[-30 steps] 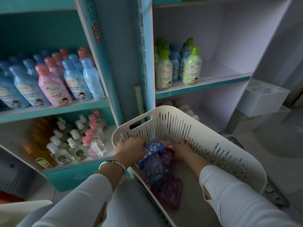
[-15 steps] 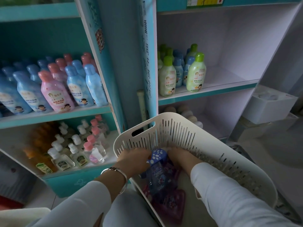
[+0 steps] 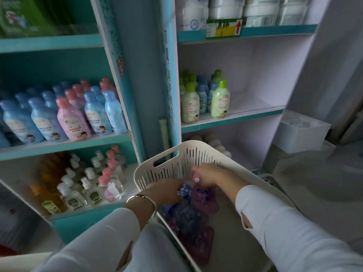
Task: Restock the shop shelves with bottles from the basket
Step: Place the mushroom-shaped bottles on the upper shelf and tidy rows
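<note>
inside the white basket [image 3: 196, 146] at 6 o'clock, the left hand [image 3: 165, 190] clasps a blue bottle [image 3: 185, 191] and the right hand [image 3: 210, 173] a pink bottle [image 3: 203, 198]; beyond the rim, bare shelf [image 3: 249, 112] lies at 3 o'clock of the green bottles [image 3: 220, 103].

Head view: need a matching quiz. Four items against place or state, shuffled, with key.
Items
1. left hand
2. right hand
3. green-capped bottles
4. pink-capped clear bottles

Matches
A. on the right unit's middle shelf
B. grips the pink bottle in the basket
C. on the left unit's lowest shelf
D. grips the blue bottle with the spotted cap

Pairs: 1-D, 2-B, 3-A, 4-C
</note>
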Demonstrator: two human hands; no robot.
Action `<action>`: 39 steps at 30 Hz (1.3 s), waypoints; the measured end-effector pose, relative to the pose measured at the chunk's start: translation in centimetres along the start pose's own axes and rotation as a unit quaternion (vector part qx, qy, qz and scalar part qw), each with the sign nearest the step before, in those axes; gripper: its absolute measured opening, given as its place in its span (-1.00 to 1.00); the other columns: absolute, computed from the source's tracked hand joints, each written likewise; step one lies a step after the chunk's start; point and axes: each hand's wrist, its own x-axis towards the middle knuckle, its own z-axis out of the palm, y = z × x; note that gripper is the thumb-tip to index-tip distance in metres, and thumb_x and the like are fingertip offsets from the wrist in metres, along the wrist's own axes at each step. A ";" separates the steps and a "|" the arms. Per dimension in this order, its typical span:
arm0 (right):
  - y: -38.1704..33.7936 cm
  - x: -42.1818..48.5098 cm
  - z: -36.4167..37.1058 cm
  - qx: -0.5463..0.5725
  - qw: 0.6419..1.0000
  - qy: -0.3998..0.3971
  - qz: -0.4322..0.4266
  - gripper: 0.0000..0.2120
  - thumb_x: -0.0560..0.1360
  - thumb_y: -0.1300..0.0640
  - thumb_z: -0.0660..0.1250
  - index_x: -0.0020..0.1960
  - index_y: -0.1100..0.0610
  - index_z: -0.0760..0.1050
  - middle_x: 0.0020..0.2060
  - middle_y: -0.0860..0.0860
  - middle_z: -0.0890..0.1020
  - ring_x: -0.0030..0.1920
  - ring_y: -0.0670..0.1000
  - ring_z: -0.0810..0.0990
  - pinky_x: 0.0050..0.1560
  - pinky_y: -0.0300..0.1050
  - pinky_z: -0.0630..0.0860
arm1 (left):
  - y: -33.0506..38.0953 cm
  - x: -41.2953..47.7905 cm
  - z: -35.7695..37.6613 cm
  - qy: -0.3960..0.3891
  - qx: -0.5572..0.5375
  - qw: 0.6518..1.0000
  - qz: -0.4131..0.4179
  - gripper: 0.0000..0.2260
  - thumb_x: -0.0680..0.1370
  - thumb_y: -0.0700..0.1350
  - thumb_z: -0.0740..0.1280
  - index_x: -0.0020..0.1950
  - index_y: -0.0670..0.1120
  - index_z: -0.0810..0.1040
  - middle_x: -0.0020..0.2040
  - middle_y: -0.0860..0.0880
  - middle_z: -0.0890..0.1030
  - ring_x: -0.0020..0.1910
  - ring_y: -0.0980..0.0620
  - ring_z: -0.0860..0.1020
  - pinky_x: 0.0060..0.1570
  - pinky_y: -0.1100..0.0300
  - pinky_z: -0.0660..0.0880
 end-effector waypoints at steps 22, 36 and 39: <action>-17.9 -8.4 -16.9 0.619 0.740 0.059 -0.257 -0.58 0.42 0.48 0.31 0.16 0.12 0.42 -0.01 0.09 0.54 -0.08 0.02 0.56 -0.13 -0.15 0.59 | -5.4 -16.3 -11.0 0.254 -0.543 0.799 0.044 -0.68 0.39 -0.32 0.45 0.02 -0.03 0.46 -0.09 -0.05 0.61 -0.12 -0.01 0.60 -0.03 0.06 0.56; -27.5 -8.6 -19.8 0.257 0.849 0.388 -0.251 -0.60 0.35 0.05 0.50 0.15 0.04 0.51 -0.01 0.00 0.61 -0.03 0.04 0.60 0.00 -0.03 0.56 | -9.9 -20.4 -19.6 0.543 -0.536 0.643 0.067 -0.78 0.52 -0.22 0.33 0.15 -0.10 0.42 -0.04 -0.05 0.58 -0.09 -0.01 0.58 -0.19 0.19 0.59; -28.3 -8.2 -20.6 0.239 0.849 0.405 -0.242 -0.51 0.29 0.00 0.53 0.17 0.01 0.48 -0.04 -0.05 0.54 -0.01 0.03 0.58 -0.02 -0.06 0.54 | -10.4 -20.2 -20.3 0.541 -0.558 0.624 0.077 -0.78 0.51 -0.28 0.33 0.13 -0.11 0.42 -0.09 -0.02 0.57 -0.16 0.07 0.57 -0.32 0.26 0.58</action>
